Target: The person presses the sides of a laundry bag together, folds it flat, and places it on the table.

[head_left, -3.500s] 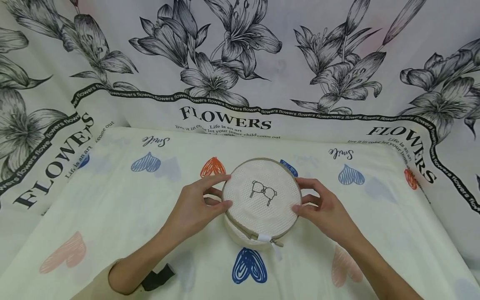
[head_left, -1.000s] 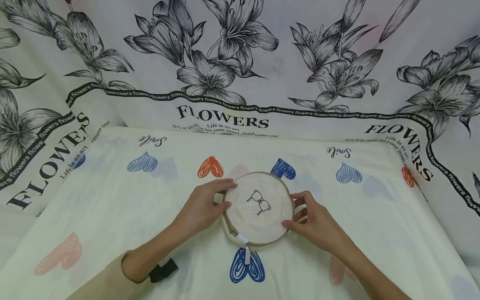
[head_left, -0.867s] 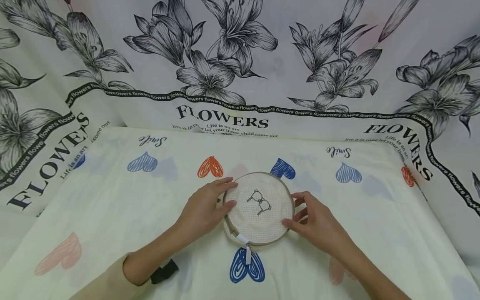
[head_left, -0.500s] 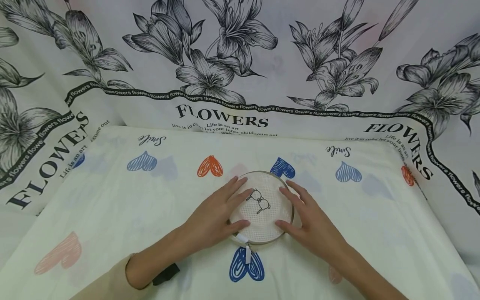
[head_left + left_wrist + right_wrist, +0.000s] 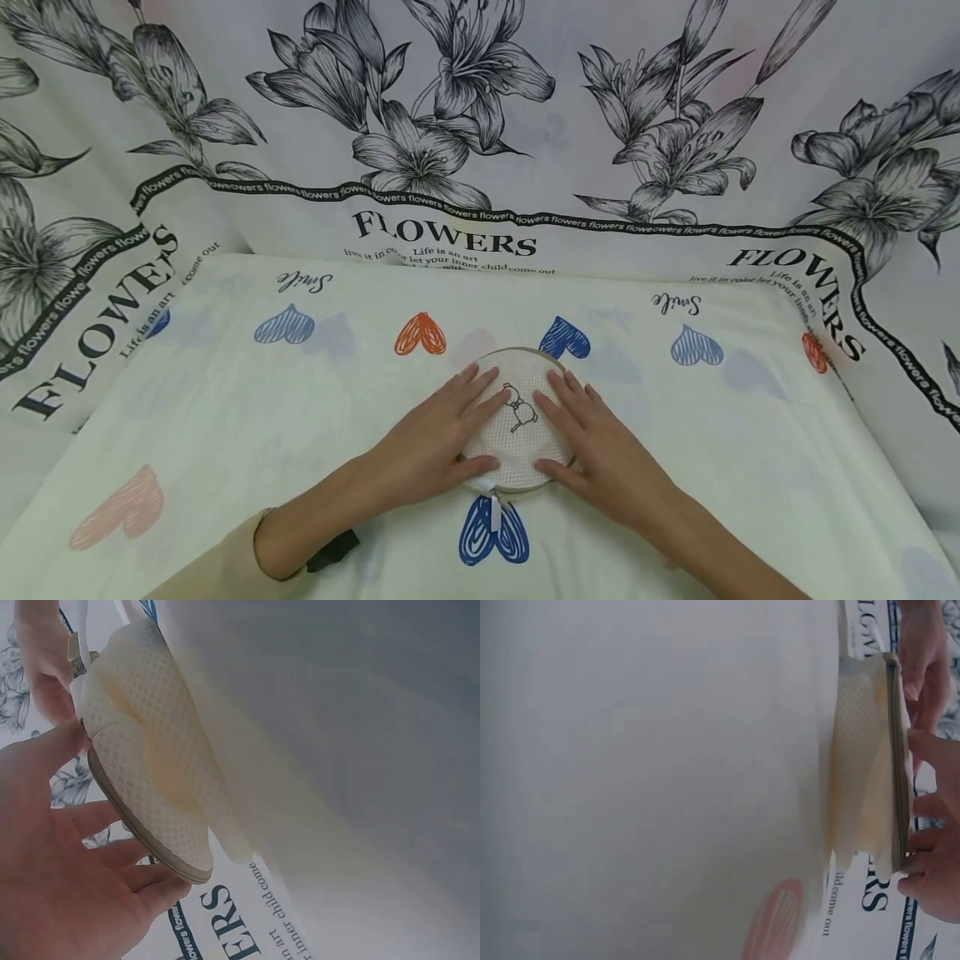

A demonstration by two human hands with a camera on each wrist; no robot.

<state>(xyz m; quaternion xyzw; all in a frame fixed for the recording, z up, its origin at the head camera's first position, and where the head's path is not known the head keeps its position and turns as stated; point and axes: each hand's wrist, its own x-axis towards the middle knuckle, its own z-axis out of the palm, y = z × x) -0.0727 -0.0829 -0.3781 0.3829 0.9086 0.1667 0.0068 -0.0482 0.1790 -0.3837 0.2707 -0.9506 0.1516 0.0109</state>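
Note:
A round white mesh laundry bag (image 5: 517, 458) lies on the cloth with its flat lid up, a small black line drawing on top. A beige zipper runs round the rim, and a white tab (image 5: 495, 513) hangs at the near side. My left hand (image 5: 438, 437) rests on the lid's left part, fingers spread. On the right part, my right hand (image 5: 603, 446) lies the same way. In the left wrist view, yellowish contents show through the bag's mesh wall (image 5: 169, 735); they show in the right wrist view's bag (image 5: 859, 750) too. What they are is unclear.
The bag sits on a pale cloth (image 5: 262, 417) printed with hearts and "Smile". Behind it rises a white floral curtain (image 5: 562, 183) with "FLOWERS" lettering. A black object (image 5: 333, 550) shows beside the left sleeve (image 5: 225, 554).
The bag turned clockwise between 3.5 and 1 second ago, its tab swinging left, and came nearer. Both hands then left the rim and spread inward over the lid, which sits slightly lower.

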